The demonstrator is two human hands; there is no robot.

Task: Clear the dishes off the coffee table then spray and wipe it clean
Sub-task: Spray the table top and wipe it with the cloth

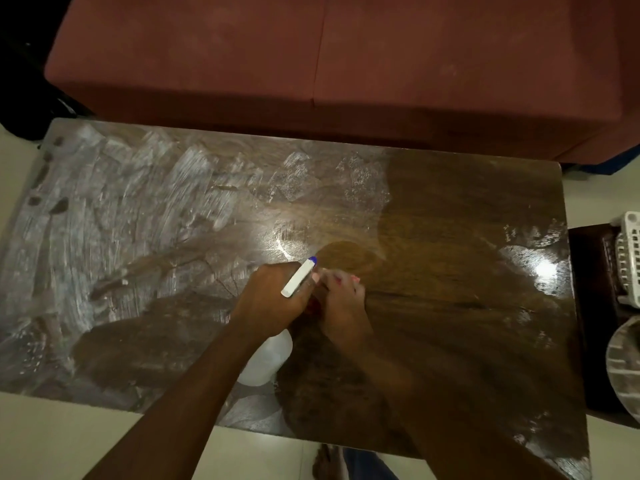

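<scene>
White spray bottle in left hand over smeared wooden table

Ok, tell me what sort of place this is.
Most likely a home living room: a reddish sofa stands behind a low wooden coffee table on a pale tiled floor, and the left hand grips a spray bottle.

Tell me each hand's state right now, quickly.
Left hand: grips the spray bottle near its top.
Right hand: motion-blurred beside the bottle's head; cannot tell whether it is open or closed.
</scene>
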